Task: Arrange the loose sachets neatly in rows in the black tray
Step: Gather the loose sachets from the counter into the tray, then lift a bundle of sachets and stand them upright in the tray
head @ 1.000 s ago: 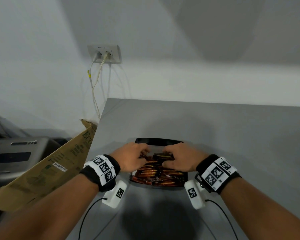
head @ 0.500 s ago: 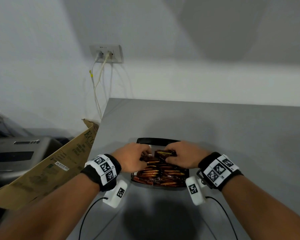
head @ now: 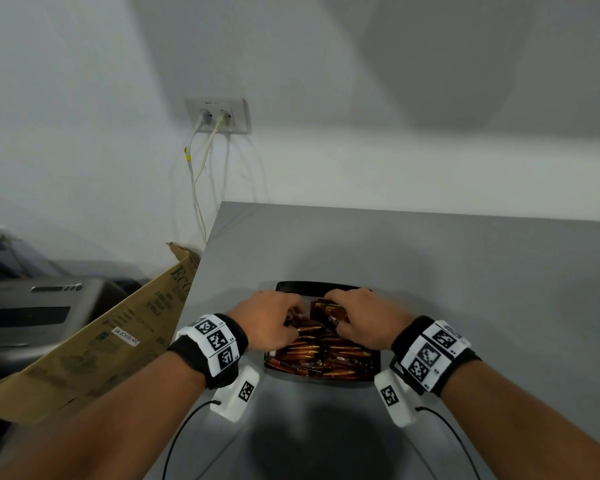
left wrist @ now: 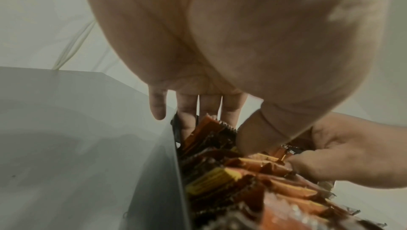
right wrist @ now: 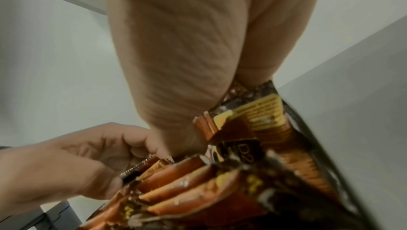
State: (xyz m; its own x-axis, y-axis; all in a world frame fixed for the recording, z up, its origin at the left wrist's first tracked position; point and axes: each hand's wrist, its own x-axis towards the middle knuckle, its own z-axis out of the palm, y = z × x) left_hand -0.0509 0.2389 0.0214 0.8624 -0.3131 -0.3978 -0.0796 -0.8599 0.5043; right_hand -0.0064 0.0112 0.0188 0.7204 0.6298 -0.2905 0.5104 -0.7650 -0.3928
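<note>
Over the black tray (head: 321,286) on the grey bench (head: 465,271), both hands palm-down among the sachets (head: 321,355); left hand (head: 267,320) with fingers curled, grip pinching a sachet end; right hand (head: 364,318) with grip closed on an upright sachet bundle (head: 328,310) at the tray's far part; fingertips hidden behind knuckles in head view; wrist views blurred, print mostly unreadable; tray's near rim partly hidden by the wrist cameras.

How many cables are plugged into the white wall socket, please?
2: a pale grey cable in the white wall socket's left outlet, a cream cable in its right; both hang towards the floor.
</note>
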